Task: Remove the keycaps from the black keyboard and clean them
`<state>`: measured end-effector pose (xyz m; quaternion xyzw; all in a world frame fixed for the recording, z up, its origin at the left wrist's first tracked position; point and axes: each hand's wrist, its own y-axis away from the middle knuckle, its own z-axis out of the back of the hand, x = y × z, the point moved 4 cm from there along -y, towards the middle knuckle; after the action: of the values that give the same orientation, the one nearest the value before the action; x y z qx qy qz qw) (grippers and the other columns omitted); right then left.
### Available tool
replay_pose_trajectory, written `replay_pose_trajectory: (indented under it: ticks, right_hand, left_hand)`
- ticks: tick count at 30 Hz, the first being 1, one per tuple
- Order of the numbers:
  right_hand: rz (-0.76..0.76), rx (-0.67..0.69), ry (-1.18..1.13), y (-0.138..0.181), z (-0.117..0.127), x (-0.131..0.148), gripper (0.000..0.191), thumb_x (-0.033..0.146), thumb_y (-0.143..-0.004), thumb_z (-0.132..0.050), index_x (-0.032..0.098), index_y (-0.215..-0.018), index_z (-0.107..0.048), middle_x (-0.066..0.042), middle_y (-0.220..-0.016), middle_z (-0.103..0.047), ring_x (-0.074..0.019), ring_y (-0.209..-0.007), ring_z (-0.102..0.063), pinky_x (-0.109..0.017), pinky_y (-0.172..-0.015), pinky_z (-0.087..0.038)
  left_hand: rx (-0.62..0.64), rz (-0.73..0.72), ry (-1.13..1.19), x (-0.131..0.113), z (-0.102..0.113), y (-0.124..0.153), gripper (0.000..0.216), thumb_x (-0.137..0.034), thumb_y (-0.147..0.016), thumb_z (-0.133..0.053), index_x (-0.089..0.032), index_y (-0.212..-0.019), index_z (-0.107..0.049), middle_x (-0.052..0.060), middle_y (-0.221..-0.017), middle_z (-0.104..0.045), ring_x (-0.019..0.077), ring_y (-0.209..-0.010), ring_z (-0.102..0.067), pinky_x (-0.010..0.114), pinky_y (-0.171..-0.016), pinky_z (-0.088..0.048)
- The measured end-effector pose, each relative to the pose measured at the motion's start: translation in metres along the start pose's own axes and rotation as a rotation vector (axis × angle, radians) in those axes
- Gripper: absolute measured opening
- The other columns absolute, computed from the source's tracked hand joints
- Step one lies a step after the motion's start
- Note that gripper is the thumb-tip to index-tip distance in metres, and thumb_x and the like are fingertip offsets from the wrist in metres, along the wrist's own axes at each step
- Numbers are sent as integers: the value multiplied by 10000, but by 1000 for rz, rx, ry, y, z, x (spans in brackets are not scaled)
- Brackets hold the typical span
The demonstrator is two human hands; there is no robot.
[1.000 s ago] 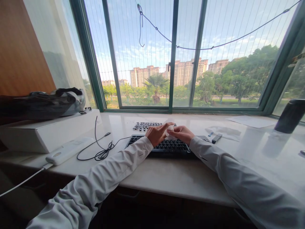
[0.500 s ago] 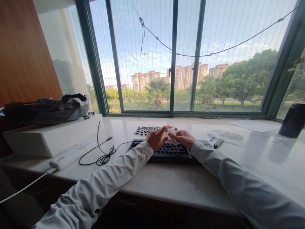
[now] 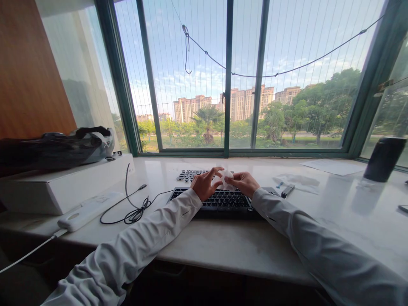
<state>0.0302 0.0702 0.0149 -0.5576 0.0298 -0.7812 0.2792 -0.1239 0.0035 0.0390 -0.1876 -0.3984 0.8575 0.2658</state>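
Both my hands meet above a black keyboard (image 3: pixel 223 203) on the pale stone counter. In my right hand (image 3: pixel 245 183), the thumb and fingers pinch a crumpled white tissue (image 3: pixel 227 185). My left hand (image 3: pixel 204 185) is at the tissue's left side, its thumb and index finger curved round its edge. Whether something small is inside the tissue is hidden. Behind the keyboard lie rows of loose black keycaps (image 3: pixel 188 174), partly covered by my left hand. Right of the keyboard are a small dark object (image 3: pixel 287 191) and a clear plastic bag (image 3: pixel 302 182).
A black cable (image 3: pixel 135 216) lies coiled left of the keyboard, near a white power strip (image 3: pixel 86 212). A white box (image 3: pixel 63 187) with a black bag (image 3: pixel 57 146) on top stands farther left. At the right are a paper sheet (image 3: pixel 331 166) and a dark cylinder (image 3: pixel 385 159).
The view has shifted slightly, so the scene sits a little farther left. My left index finger has drawn back a little from the tissue; my right hand still pinches it.
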Motion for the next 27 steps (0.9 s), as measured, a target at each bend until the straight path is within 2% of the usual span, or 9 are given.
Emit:
replay_pose_trajectory:
  ticks: [5, 11, 13, 15, 17, 19, 23, 27]
  right_hand:
    - [-57, -112, -26, 0, 1, -3, 456, 551, -595, -677, 132, -763, -740, -1, -574, -625, -122, -527, -510, -239, -513, -355]
    - [-159, -135, -297, -1, -2, -6, 387, 497, -600, -707, 130, -723, -702, -31, -605, -639, -123, -519, -508, -252, -507, -371]
    - [-172, -101, -389, 1, -4, -4, 370, 431, -582, -745, 155, -824, -697, -32, -702, -671, -142, -593, -560, -257, -553, -412]
    - [-173, -4, -468, 4, -9, 2, 401, 369, -575, -767, 183, -919, -677, -33, -800, -685, -161, -694, -600, -263, -614, -445]
    - [-170, 99, -519, 8, -15, 7, 387, 356, -595, -759, 180, -926, -667, -46, -851, -685, -173, -764, -612, -270, -659, -459]
    - [-164, 159, -554, 9, -19, 11, 362, 418, -658, -706, 163, -912, -664, -70, -882, -683, -183, -804, -615, -282, -687, -465]
    - [-161, 89, -613, 6, -18, 9, 453, 568, -747, -556, 181, -961, -653, -81, -962, -676, -201, -879, -610, -306, -704, -476]
    - [-143, 69, -547, 4, -19, 2, 403, 480, -615, -722, 154, -848, -683, -70, -883, -688, -187, -823, -605, -287, -711, -465]
  left_hand:
    - [-21, 22, 6, 0, -1, 0, 442, -334, -788, -618, -262, -1190, -449, -21, -950, -688, 104, -645, -616, 214, -596, -463]
    - [-95, 19, 29, 1, 3, -2, 413, -366, -805, -598, -240, -1173, -461, -15, -944, -687, 96, -632, -597, 214, -610, -462]
    - [-118, 12, 39, 1, 5, -2, 392, -371, -813, -587, -226, -1161, -479, -6, -961, -680, 96, -642, -593, 214, -622, -463]
    - [-118, 0, 45, 1, 6, -2, 372, -372, -820, -576, -219, -1150, -500, 0, -976, -669, 99, -662, -592, 215, -631, -464]
    - [-101, -4, 35, 1, 6, -2, 336, -366, -826, -566, -222, -1127, -529, 1, -991, -654, 107, -693, -593, 218, -626, -463]
    - [-80, 0, 12, 2, 6, -3, 295, -358, -837, -546, -234, -1105, -560, 0, -996, -640, 116, -724, -594, 222, -612, -460]
    - [-58, -17, -14, 1, 6, -3, 281, -358, -850, -524, -270, -1106, -601, 4, -990, -627, 118, -743, -593, 224, -625, -457]
    - [-55, -21, -19, 1, 3, -1, 200, -360, -815, -576, -241, -948, -667, -3, -904, -647, 105, -678, -583, 222, -617, -440]
